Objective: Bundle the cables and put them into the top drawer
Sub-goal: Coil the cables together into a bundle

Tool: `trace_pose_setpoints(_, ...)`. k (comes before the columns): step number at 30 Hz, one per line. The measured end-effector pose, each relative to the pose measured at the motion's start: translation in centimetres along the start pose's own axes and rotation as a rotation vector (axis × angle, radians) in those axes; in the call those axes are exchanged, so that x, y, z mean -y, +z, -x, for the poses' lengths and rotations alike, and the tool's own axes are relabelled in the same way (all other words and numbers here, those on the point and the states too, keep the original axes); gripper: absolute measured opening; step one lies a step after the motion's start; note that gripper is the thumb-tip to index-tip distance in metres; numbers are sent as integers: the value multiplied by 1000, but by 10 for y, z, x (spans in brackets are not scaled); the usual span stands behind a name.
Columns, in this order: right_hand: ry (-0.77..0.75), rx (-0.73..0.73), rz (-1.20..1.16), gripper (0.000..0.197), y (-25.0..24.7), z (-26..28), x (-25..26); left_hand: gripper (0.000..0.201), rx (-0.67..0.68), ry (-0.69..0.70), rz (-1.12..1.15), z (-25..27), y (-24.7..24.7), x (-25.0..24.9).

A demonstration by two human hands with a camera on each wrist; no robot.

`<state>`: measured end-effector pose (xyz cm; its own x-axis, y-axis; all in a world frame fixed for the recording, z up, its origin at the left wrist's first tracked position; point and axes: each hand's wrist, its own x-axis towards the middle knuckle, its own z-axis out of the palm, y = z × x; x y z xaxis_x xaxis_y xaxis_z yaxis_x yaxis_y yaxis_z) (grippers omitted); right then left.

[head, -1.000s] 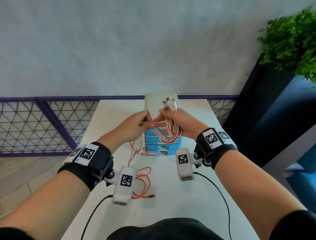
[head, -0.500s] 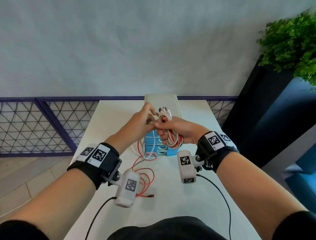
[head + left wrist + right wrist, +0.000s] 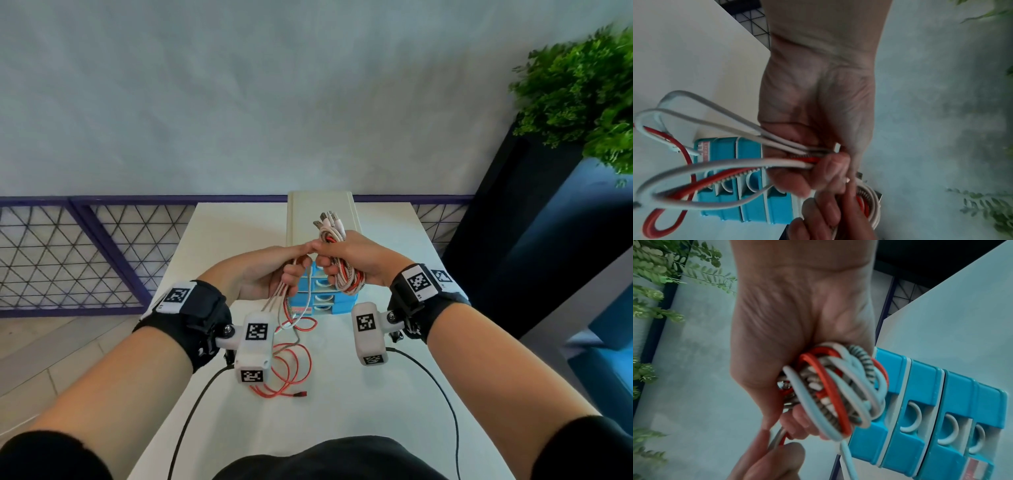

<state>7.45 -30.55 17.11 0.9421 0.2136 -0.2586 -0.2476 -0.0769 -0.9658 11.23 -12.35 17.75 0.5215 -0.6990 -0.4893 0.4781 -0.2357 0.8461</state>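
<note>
Your right hand (image 3: 356, 260) grips the wound bundle of cables (image 3: 342, 270) in a closed fist, the plug ends standing up above it and the loops hanging below, held in the air in front of the drawer unit (image 3: 320, 294). Your left hand (image 3: 270, 274) is closed round the loose strands (image 3: 281, 301) just beside the bundle, fingertips touching the right hand.

Against half a second ago, the left hand has dropped from above the bundle to level with it and below, carrying the strands down. I judge this another turn of the wrap in progress. The bundle is thicker than a second ago, and less slack trails away.

A good length remains unwound: red cable (image 3: 291, 370) lies coiled on the worktop (image 3: 394, 394) near you, its red plug at the end. Bundling is therefore well on but not finished.

All drawers appear closed; the top drawer (image 3: 898, 404) shows its ring pull, untouched. It has yet to be opened.

Writing: a red-and-white label sits at the foot of the drawer unit; its letters are too blurred to read. The wrist units carry square black-and-white code markers, no legible text.
</note>
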Motion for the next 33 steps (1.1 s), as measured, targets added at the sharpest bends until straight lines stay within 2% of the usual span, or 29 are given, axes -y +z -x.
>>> trace_pose_setpoints(3, -27, -73, -51, 15, -9, -2, -3, 40, 117, -27, 37, 8, -7, 4)
trace_pose_setpoints(6, -21, -120, -77, 15, -19, -1, -4, 38, 186, -42, 117, 12, -11, 9)
trace_pose_setpoints(10, -9, -149, -85, 19, -18, -4, -9, 38, 184, 52, 87, 6, -6, 16)
trace_pose_setpoints(13, 3, -164, -37, 32, -13, -4, -12, 32, 164, 120, 72, 5, 3, 17)
trace_pose_setpoints(15, -3, -202, -5, 40, -8, -4, -11, 30, 105, 182, 9, 5, 16, 16)
trace_pose_setpoints(18, -9, -230, 22, 53, -2, -8, -13, 29, -96, 327, -224, 0, 36, 16)
trace_pose_setpoints(21, 16, -180, -79, 66, 6, -8, -10, 25, -251, 441, -420, -4, 50, 15)
trace_pose_setpoints(24, 53, -108, -189, 90, 13, -6, -5, 17, -352, 475, -631, -5, 57, 11)
trace_pose_setpoints(26, 78, -81, -238, 86, 14, -6, -3, 28, -402, 474, -758, -6, 60, 8)
trace_pose_setpoints(28, 104, -88, -256, 63, 14, -6, -2, 33, -416, 460, -810, -7, 60, 7)
trace_pose_setpoints(30, 109, -152, -221, 34, 15, -5, -1, 32, -397, 418, -825, -9, 58, 8)
trace_pose_setpoints(31, 104, -200, -178, 26, 16, -5, 0, 30, -378, 391, -824, -10, 57, 10)
trace_pose_setpoints(33, 64, -294, -66, 24, 17, -4, 0, 29, -328, 324, -817, -12, 53, 8)
